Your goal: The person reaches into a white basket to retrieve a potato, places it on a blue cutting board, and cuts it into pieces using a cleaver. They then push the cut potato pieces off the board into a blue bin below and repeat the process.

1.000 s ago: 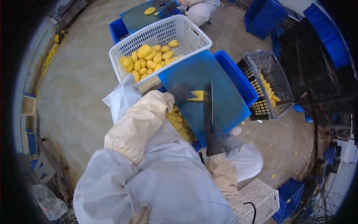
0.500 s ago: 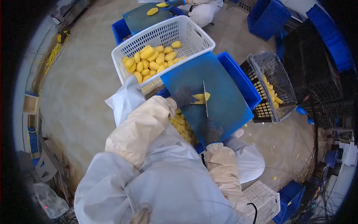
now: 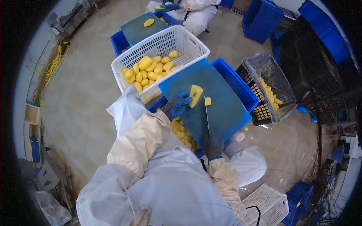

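Observation:
My gloved left hand [image 3: 180, 106] pinches a cut piece of peeled yellow potato [image 3: 195, 96], lifted over the blue cutting board [image 3: 230, 116] with its flat cut face turned up. A dark spot shows on that face. In my gloved right hand [image 3: 213, 145] is a knife [image 3: 207, 116], its blade pointing away from me above the board. A small potato end piece [image 3: 208, 101] lies against the blade near its tip. Below the board's left edge, cut potato chunks [image 3: 183, 133] fill a container, partly hidden by the board.
A white crate [image 3: 192, 42] of whole peeled potatoes [image 3: 151, 67] stands beyond the board. A blue bin [image 3: 238, 86] sits under the board's right side. Right of it is a plastic-lined black crate [image 3: 284, 81] with potato pieces. Another person's gloved hand [image 3: 171, 6] works at a far board [image 3: 137, 32].
My left hand has lifted the potato piece off the board and turned its cut face up. A small end piece now lies separate by the knife. The view has shifted slightly.

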{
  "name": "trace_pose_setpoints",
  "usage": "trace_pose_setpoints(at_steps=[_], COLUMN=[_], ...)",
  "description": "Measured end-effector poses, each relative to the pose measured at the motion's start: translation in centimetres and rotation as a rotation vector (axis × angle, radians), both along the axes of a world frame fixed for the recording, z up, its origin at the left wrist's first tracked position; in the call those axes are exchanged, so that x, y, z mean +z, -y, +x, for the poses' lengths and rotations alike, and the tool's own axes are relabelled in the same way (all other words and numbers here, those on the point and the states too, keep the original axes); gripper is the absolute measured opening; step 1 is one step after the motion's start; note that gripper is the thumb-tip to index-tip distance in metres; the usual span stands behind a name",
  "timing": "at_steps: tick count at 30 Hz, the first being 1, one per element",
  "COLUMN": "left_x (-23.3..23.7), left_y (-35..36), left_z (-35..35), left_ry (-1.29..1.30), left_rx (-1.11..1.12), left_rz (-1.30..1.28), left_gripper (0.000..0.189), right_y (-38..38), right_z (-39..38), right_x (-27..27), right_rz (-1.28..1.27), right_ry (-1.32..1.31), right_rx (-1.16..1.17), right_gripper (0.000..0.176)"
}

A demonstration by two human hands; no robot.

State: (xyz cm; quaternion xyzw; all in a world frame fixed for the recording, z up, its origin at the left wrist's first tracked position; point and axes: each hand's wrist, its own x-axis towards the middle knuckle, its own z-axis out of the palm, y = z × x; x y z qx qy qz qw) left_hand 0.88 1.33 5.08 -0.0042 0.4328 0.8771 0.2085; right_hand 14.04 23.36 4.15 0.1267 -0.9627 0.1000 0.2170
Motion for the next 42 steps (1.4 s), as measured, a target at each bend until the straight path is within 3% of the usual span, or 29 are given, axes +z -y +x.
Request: trace_pose_setpoints(at_steps=[3,5,6,8,14,17,19,23,24,26,27,28,30,32,33,35,36,38,40,42], left_x=[1.4,2.7,3.3,4.2,4.3,4.4,4.2,1.3,1.6,3.1,4.8,5.8,6.8,10.3,12.2,15.2,13.7,8.6,6.9,-0.8], left_y=[-1.3,-2.1,-2.4,-2.9,-1.8,-1.5,-1.4,-0.9,-1.6,-3.5,-5.0,-6.6,-10.5,-13.3,-13.3,-12.8,-11.6,-8.1,-6.3,-5.6], left_z=[-0.4,-0.3,-0.2,-0.1,1.5,2.3,2.2,1.1,0.8,-0.4,-1.5,-2.7,-6.5,-10.0,-9.4,-8.3,-8.5,-9.3,-8.0,-9.3], left_ry=[-0.003,0.049,0.089,0.128,0.047,-0.012,0.145,0.131,0.171,0.202,0.133,0.064,-0.071,-0.311,-0.307,-0.486,-0.482,-1.144,-1.082,-1.144], left_rx=[-0.032,-0.058,-0.064,-0.069,-0.085,-0.006,0.051,0.019,0.051,0.061,-0.005,-0.065,-0.239,-0.356,-0.357,-0.048,-0.043,-0.050,-0.321,-0.381], left_rz=[0.179,0.257,0.233,0.206,0.037,0.137,0.332,0.318,0.321,0.335,0.229,0.125,0.309,0.330,0.335,-0.297,-0.302,-1.143,-1.484,-1.482], left_gripper=[0.044,0.044,0.046,0.048,0.044,0.041,0.039,0.037,0.034,0.032,0.030,0.029,0.028,0.031,0.031,0.031,0.031,0.031,0.031,0.036], right_y=[-0.1,0.1,0.1,0.2,0.5,0.3,0.0,-0.2,-0.6,-2.1,-2.0,-1.3,-0.4,-0.4,-0.3,0.0,0.1,0.4,0.9,0.8], right_z=[-0.5,-0.8,-0.9,-1.0,-1.3,-1.5,-1.4,-1.5,-1.2,-0.4,-0.6,-0.4,-0.4,-0.5,-0.4,-0.2,0.0,0.3,0.5,0.6], right_x=[-0.8,1.9,2.5,3.0,5.3,3.6,2.8,2.0,-0.5,-7.4,-6.2,-4.3,-2.0,-1.2,-0.4,0.8,0.3,-0.8,1.0,2.2], right_rz=[-0.126,-0.164,-0.166,-0.189,-0.197,-0.257,-0.214,-0.170,-0.173,-0.130,-0.121,-0.141,-0.153,-0.173,-0.169,-0.139,-0.140,-0.128,-0.007,0.124], right_ry=[0.183,0.686,0.683,0.717,0.826,0.810,0.824,0.826,0.817,0.149,0.138,0.244,0.351,0.571,0.575,0.585,0.589,0.416,0.548,0.672], right_rx=[-0.110,-0.171,-0.173,-0.147,-0.176,-0.201,-0.187,-0.192,-0.208,0.016,0.000,-0.077,-0.155,-0.168,-0.173,-0.105,-0.099,-0.017,0.022,0.061], right_gripper=[0.030,0.021,0.021,0.037,0.048,0.048,0.047,0.044,0.044,0.041,0.041,0.039,0.037,0.033,0.033,0.028,0.028,0.023,0.022,0.020])
